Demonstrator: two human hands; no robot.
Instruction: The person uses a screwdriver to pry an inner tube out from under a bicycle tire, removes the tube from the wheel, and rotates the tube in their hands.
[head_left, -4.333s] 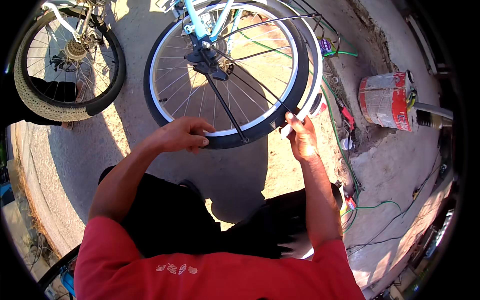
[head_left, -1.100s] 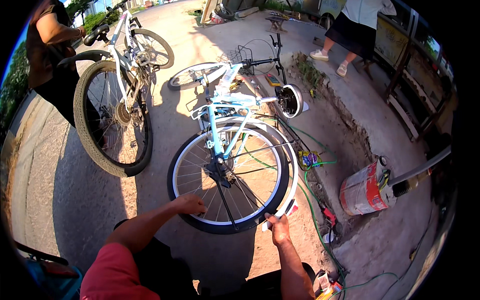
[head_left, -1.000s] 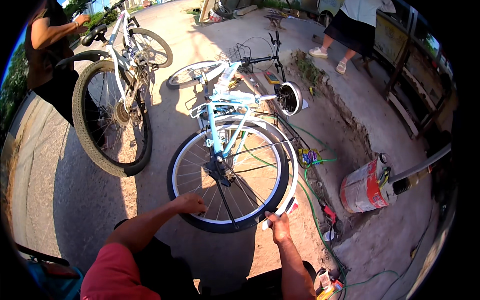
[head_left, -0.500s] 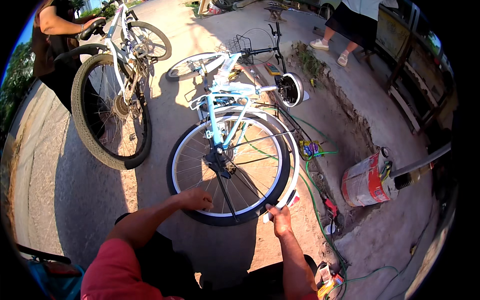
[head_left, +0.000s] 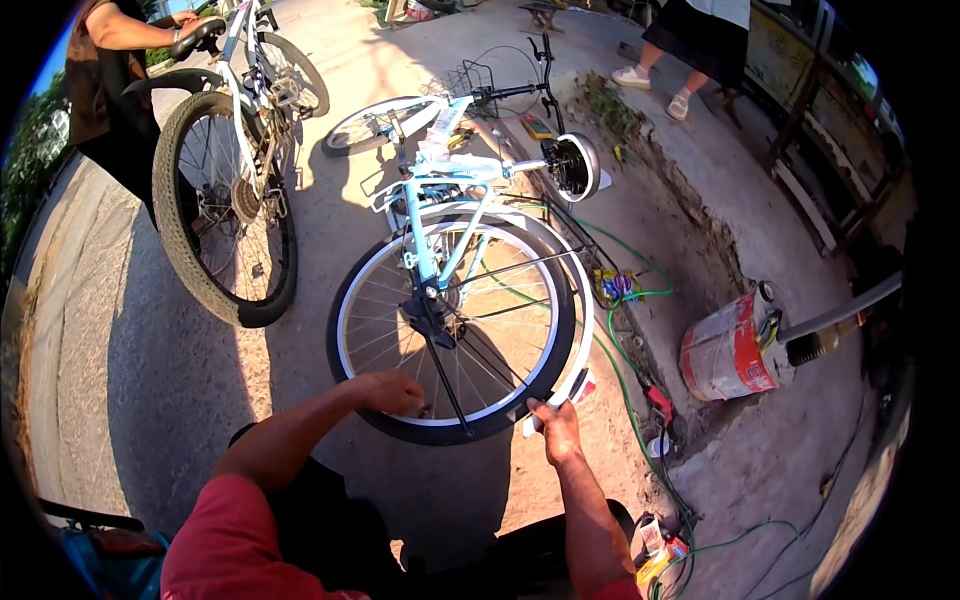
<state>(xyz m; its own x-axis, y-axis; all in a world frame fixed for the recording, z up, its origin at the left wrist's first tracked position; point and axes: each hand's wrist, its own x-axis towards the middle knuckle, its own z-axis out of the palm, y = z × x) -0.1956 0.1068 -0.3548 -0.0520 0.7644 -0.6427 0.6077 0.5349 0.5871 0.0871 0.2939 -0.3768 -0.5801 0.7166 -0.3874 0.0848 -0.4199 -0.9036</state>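
A left hand (head_left: 393,392) curls its fingers at the seven o'clock edge of a rear wheel (head_left: 497,427), any grip hidden; the right hand (head_left: 557,428) appears closed around the lower end of a white fender (head_left: 586,325) at five o'clock. The wheel sits mounted, but work there looks unfinished. The pale-blue bicycle (head_left: 419,235) lies sideways on the ground ahead, long axis six-to-twelve, handlebar (head_left: 546,80) end toward twelve.

Red short-sleeved shirt (head_left: 218,540), plain where it shows, a sliver of right sleeve (head_left: 616,589) at the lower edge; trousers (head_left: 318,528) seemingly black, deep shadow hiding their cut. Forearms (head_left: 305,425) and fingers (head_left: 408,396) bare.
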